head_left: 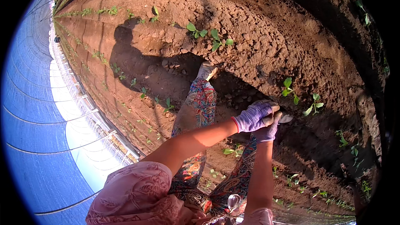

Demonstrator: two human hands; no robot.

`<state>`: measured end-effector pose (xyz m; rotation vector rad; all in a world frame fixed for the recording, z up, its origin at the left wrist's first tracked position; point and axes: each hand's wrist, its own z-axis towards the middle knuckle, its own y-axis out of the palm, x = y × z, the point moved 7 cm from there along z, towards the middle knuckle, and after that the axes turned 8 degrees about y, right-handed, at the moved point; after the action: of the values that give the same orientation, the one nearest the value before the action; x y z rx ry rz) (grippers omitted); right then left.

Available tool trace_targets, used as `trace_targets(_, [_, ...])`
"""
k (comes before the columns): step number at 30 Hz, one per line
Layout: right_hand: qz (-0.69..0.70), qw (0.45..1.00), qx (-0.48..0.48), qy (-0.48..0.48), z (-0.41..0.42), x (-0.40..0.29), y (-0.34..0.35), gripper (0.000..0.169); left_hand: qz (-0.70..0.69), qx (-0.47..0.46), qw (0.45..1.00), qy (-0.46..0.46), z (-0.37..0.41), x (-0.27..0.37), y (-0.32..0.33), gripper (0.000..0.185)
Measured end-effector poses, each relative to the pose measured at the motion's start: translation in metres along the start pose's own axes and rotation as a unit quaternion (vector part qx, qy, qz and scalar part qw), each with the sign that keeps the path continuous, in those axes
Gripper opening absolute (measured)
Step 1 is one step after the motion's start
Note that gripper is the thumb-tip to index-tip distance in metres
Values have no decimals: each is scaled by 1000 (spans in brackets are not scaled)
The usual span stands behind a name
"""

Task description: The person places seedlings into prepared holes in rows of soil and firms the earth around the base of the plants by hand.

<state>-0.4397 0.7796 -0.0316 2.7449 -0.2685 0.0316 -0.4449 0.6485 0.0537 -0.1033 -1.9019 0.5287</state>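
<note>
My left hand (254,116), in a purple knitted glove with soiled fingertips, meets my right hand (269,130) in a matching glove. Their fingers are bent and touch each other, low over the furrow in front of my right leg. Whether anything is held between them is hidden. Just past the fingertips shows a pale, dirty tip (285,118), probably of my right shoe. My left shoe (207,70) rests in the furrow, against the side of a raised soil bed (250,43). Two leafy seedlings, one (290,90) and another (314,104), grow beyond my hands.
More seedlings (218,40) stand along the raised bed. A small plant (233,151) grows between my legs, with rows of seedlings (168,105) to the left. My shadow (134,50) falls over the soil. A blue greenhouse cover (34,115) curves along the left.
</note>
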Motion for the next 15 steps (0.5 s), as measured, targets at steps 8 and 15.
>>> trace_targets(8, [-102, 990, -37, 89, -5, 61, 105, 52, -44, 177, 963, -196, -84, -66, -106, 34])
trace_targets(15, [-179, 971, -138, 75, -90, 86, 256, 63, -12, 141, 975, -173, -100, -56, -155, 39])
